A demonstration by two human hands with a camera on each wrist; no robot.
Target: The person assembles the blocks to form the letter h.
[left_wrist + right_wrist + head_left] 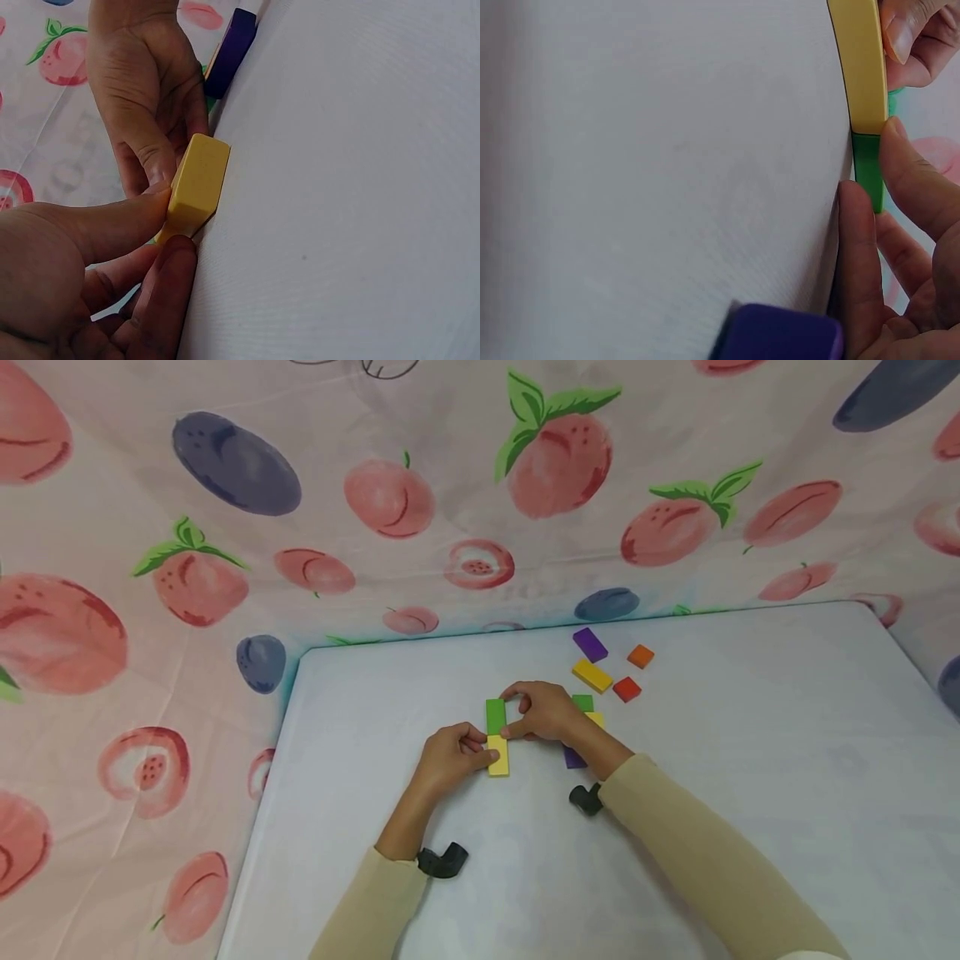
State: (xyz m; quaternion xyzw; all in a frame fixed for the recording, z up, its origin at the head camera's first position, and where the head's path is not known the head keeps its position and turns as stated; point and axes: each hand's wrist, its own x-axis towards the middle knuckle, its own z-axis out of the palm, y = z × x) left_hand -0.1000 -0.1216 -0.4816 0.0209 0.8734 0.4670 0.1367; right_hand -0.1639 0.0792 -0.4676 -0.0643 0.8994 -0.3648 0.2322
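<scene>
A green block (496,716) and a yellow block (498,766) lie end to end on the white table, green on the far side. My left hand (448,762) holds the yellow block between thumb and fingers at its left side. With index finger and thumb, my right hand (550,712) pinches the green block. The right wrist view shows the ends of the yellow block (862,67) and green block (868,171) meeting. Under the right forearm, another green block (582,702), a yellow block (596,719) and a purple block (574,758) are partly hidden.
Farther back on the table (750,735) lie a purple block (590,645), a yellow block (592,676), an orange block (641,656) and a red block (627,689). A fruit-patterned cloth (450,427) rises behind the table and along its left side.
</scene>
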